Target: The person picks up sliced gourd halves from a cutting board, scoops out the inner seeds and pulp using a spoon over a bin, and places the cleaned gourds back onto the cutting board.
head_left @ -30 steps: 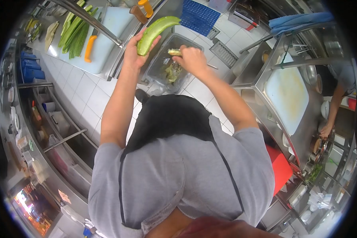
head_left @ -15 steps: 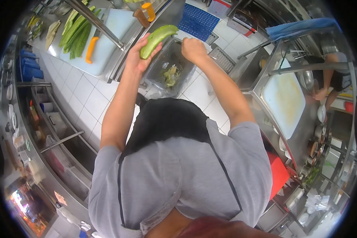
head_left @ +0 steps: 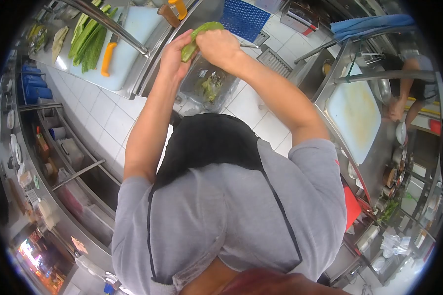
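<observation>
A halved green gourd (head_left: 188,51) lies in my left hand (head_left: 174,56), whose fingers are wrapped round its underside. My right hand (head_left: 220,47) is closed and pressed over the gourd's upper part; a thin metal piece sticks out beyond its knuckles, and the rest of what it grips is hidden. Below both hands, a lined bin (head_left: 225,101) holds green scraps (head_left: 209,87). To the left, more long green gourd pieces (head_left: 88,44) and an orange-handled knife (head_left: 109,59) rest on a white cutting board (head_left: 140,32).
A metal rail (head_left: 103,24) crosses above the left counter. An orange bottle (head_left: 177,7) and a brown one (head_left: 168,15) stand at the counter's edge. Another cutting board (head_left: 354,115) lies at right. Beyond it, a co-worker's arm (head_left: 403,93) reaches over the counter.
My right hand rose from over the bin's far side and moved left onto the gourd, covering much of it. The co-worker's arm at right shifted from its place in the earliest frame.
</observation>
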The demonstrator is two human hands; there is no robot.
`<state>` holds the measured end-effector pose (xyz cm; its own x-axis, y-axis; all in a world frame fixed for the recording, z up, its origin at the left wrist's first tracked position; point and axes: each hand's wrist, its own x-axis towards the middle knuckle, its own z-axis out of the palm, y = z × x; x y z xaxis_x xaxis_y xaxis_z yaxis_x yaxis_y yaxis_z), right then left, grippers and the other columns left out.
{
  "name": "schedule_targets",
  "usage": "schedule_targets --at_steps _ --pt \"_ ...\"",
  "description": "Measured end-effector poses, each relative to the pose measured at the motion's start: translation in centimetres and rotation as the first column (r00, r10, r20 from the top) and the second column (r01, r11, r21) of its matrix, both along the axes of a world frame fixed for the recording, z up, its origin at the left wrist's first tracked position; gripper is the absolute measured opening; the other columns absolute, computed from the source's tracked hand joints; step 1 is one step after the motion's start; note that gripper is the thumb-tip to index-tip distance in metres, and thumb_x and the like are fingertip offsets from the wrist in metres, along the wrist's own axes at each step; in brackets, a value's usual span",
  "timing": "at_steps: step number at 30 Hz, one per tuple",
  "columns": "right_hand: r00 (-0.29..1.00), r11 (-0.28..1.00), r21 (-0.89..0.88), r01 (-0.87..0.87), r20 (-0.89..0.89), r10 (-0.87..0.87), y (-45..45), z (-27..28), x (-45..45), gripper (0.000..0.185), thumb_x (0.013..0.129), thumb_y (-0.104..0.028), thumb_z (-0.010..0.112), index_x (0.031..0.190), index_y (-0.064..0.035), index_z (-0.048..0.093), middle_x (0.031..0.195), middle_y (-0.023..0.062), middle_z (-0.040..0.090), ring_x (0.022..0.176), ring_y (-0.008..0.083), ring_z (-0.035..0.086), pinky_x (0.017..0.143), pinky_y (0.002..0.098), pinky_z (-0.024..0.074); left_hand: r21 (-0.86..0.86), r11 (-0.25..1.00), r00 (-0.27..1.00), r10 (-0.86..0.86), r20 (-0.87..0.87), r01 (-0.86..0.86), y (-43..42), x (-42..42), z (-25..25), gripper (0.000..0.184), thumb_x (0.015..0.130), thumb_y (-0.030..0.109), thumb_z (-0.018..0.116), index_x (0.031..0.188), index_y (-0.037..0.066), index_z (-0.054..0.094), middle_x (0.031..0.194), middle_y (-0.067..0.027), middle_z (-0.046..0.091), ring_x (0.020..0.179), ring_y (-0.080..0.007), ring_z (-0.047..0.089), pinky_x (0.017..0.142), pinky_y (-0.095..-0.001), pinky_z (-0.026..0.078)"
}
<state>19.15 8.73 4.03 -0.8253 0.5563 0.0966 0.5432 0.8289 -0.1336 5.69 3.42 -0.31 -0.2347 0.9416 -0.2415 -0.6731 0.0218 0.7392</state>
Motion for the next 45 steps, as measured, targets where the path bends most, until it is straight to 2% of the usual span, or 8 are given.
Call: schedule_targets --at_steps 11,17,23,26,30,34,37,45 --pt "0.988 0.998 0.011 -0.064 -0.139 0.065 -2.8 -0.9 0.5 0.012 0.075 -0.007 0.060 0.084 0.0006 0.065 0.074 0.0211 0.069 0.067 0.0358 0.070 0.060 0.0452 0.0575 -0.063 0.993 0.988 -0.091 0.127 0.099 1.4 -1.3 -2.2 0.043 0.098 0.013 0.046 0.138 -0.004 0.048 0.136 -0.0203 0.055 0.123 -0.0301 0.057 0.106 -0.0417 0.045" --pt "0.977 0.981 0.047 0.188 -0.107 -0.182 2.7 -0.9 1.8 0.013 0.078 -0.010 0.062 0.080 -0.0037 0.072 0.074 0.0192 0.070 0.070 0.0325 0.072 0.062 0.0420 0.0592 0.044 0.994 0.934 -0.113 0.338 0.105 0.4 0.0 -0.8 0.045 0.097 0.010 0.045 0.140 -0.003 0.044 0.136 -0.0215 0.054 0.122 -0.0326 0.057 0.102 -0.0468 0.049" --pt "0.995 0.973 0.227 0.040 -0.101 -0.017 -2.7 -0.9 -0.6 0.014 0.077 -0.013 0.065 0.080 -0.0016 0.072 0.074 0.0157 0.072 0.069 0.0289 0.073 0.059 0.0395 0.0593 0.045 0.983 0.951 -0.183 0.250 0.177 1.9 -1.2 -2.5 0.049 0.099 0.016 0.043 0.145 -0.001 0.040 0.143 -0.0194 0.049 0.130 -0.0321 0.051 0.111 -0.0446 0.041" --pt "0.988 0.994 -0.010 0.109 -0.108 -0.109 -0.2 0.4 0.3 0.013 0.075 -0.011 0.064 0.079 -0.0010 0.072 0.072 0.0169 0.071 0.069 0.0297 0.073 0.059 0.0395 0.0595 0.008 0.995 0.959 -0.099 0.266 0.100 1.1 -0.7 -2.2 0.049 0.098 0.015 0.042 0.144 -0.001 0.042 0.141 -0.0196 0.052 0.128 -0.0316 0.053 0.112 -0.0438 0.040" --pt "0.988 0.993 0.088 -0.074 -0.130 0.085 -2.8 -0.4 -0.4 0.011 0.074 -0.009 0.064 0.077 -0.0006 0.071 0.074 0.0181 0.071 0.070 0.0322 0.073 0.059 0.0398 0.0596 -0.041 0.990 0.965 -0.119 0.235 0.132 1.4 -1.1 -2.1 0.048 0.095 0.012 0.045 0.140 -0.002 0.047 0.136 -0.0196 0.056 0.124 -0.0303 0.056 0.109 -0.0424 0.042" --pt "0.991 0.994 -0.064 -0.093 -0.107 0.085 -2.6 -0.8 0.0 0.011 0.072 -0.007 0.064 0.076 0.0015 0.070 0.076 0.0183 0.071 0.072 0.0328 0.073 0.062 0.0412 0.0599 -0.058 0.979 0.937 -0.170 0.305 0.196 0.9 -1.2 -2.7 0.046 0.091 0.010 0.049 0.135 -0.004 0.051 0.129 -0.0195 0.060 0.118 -0.0296 0.060 0.105 -0.0416 0.046" --pt "0.980 0.987 0.005 -0.159 -0.123 0.159 -3.3 -1.9 0.2 0.012 0.073 -0.007 0.064 0.077 0.0019 0.070 0.078 0.0192 0.071 0.073 0.0335 0.073 0.063 0.0421 0.0597 -0.087 0.969 0.934 -0.196 0.298 0.231 0.8 -0.9 -3.1 0.047 0.091 0.008 0.050 0.136 -0.004 0.051 0.129 -0.0197 0.061 0.117 -0.0299 0.060 0.104 -0.0410 0.047" --pt "0.997 0.998 -0.008 0.065 -0.039 -0.065 -1.2 0.9 2.3 0.009 0.076 -0.007 0.063 0.078 0.0000 0.068 0.074 0.0197 0.070 0.070 0.0333 0.072 0.060 0.0413 0.0586 0.060 0.981 0.967 -0.192 0.165 0.184 1.1 -0.3 -2.5 0.044 0.093 0.009 0.052 0.135 -0.005 0.051 0.126 -0.0195 0.062 0.115 -0.0274 0.061 0.101 -0.0403 0.049"
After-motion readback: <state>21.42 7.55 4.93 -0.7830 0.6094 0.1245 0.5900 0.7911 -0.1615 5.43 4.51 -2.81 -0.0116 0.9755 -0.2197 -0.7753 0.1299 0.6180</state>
